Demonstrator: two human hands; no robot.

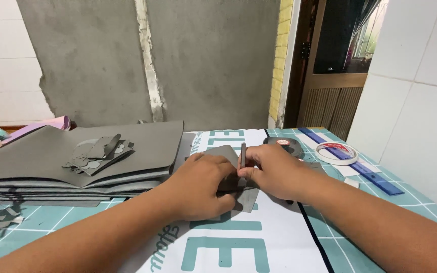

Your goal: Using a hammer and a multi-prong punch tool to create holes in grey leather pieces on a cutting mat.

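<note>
A small grey sheet (233, 174) lies flat near the middle of the table (51, 222), on a white banner with teal lettering (259, 242), and both your hands are on it. Your left hand (203, 184) presses down on the sheet's left part, fingers curled and spread over it, holding it flat rather than gripping it. Your right hand (271, 169) has its fingers closed around a thin dark tool (243, 154), held nearly upright with its tip at the sheet, just beside your left fingertips.

To do this step well, keep the left hand's weight on the sheet so it cannot slide on the slick banner, and keep those fingertips clear of the tool's line; they sit very close to it now. Steady the right wrist on the table.

For room: to the left, a stack of large grey sheets (77, 167) rises just beside your left forearm, with small grey cut pieces (99, 154) loose on top, so a wide elbow swing could brush them. To the right, well apart, lie a roll of white tape (336, 152), a blue ruler (352, 162) and a dark round object (284, 144) just behind your right hand. The near side of the banner is bare, and that is your freest space. A white tiled wall (421, 101) closes the far right.
</note>
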